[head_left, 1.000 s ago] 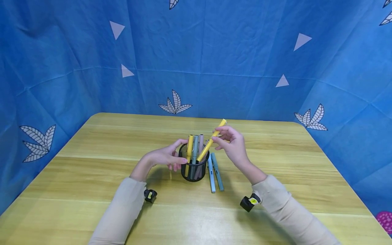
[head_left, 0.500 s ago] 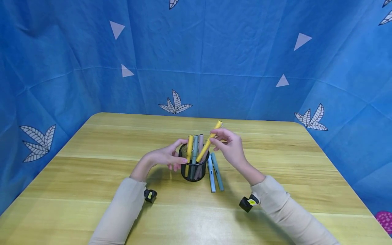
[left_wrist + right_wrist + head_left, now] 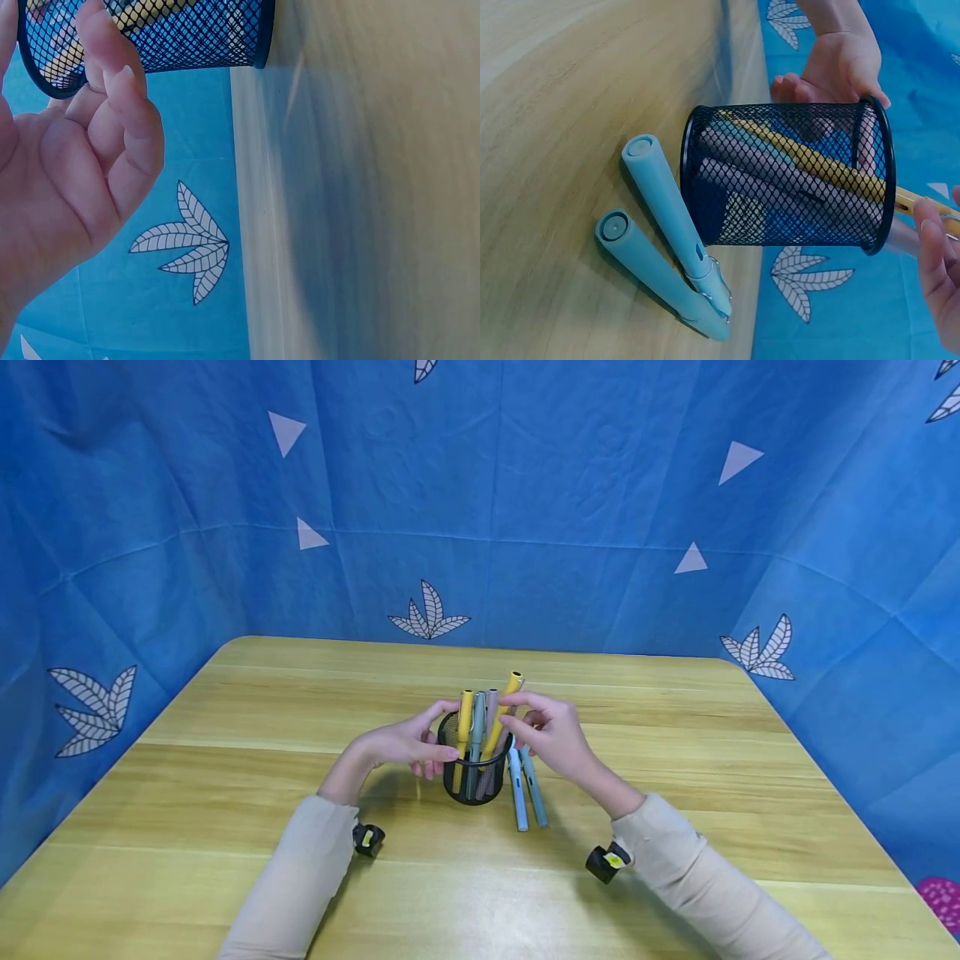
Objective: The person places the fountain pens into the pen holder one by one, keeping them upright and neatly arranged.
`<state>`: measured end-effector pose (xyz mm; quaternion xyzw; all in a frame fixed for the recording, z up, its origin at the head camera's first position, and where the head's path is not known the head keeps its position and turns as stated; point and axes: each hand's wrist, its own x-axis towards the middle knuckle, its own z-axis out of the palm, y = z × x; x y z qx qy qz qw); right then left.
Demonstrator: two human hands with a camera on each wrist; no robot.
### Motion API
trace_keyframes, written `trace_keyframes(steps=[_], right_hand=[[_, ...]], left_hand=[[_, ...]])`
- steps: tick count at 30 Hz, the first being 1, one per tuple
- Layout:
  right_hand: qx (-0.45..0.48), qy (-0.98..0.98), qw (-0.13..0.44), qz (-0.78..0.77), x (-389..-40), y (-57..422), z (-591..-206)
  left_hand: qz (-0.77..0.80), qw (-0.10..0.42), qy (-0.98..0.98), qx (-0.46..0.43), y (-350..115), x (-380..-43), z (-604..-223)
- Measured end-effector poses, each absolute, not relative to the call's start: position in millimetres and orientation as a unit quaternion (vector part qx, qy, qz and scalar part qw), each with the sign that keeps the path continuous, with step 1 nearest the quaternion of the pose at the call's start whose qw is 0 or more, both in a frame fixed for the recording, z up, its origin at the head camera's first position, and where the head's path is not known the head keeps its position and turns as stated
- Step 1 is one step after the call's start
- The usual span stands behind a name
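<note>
A black mesh pen holder (image 3: 472,801) stands upright on the table. My left hand (image 3: 401,745) grips its left side, thumb on the front rim and index finger at the back; in the left wrist view its other fingers curl beside the mesh. Between thumb and index finger, my right hand (image 3: 555,737) pinches a yellow pen (image 3: 513,683), whose lower part is inside the holder, leaning right. Also in the holder are another yellow pen (image 3: 466,717), a grey-green pen (image 3: 477,718) and a lilac pen (image 3: 492,703). The right fingertips are just above the rim (image 3: 889,157).
Just right of the holder, a light blue pen (image 3: 519,795) and a teal pen (image 3: 536,797) lie side by side on the wooden table (image 3: 712,760). A blue patterned cloth (image 3: 562,485) hangs behind the table and along its sides.
My right hand has moved down and left, lowering the yellow pen deeper into the holder and bringing it more upright. The left hand and the two pens on the table have stayed put.
</note>
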<state>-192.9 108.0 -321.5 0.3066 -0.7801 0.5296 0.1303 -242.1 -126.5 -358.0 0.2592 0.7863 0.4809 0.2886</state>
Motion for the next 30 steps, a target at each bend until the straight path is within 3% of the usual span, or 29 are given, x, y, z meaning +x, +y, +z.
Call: trace_keyframes(steps=[10,30], right_hand=[[0.381,-0.764,0.132,0.503,-193,105,-327],[0.399,-0.804,0.083,0.434,-211,111,-359]], left_hand=[[0.483,0.289,0.785,0.259,-127,-243,-359],[0.48,0.286,0.786,0.266,-126,-244,-359]])
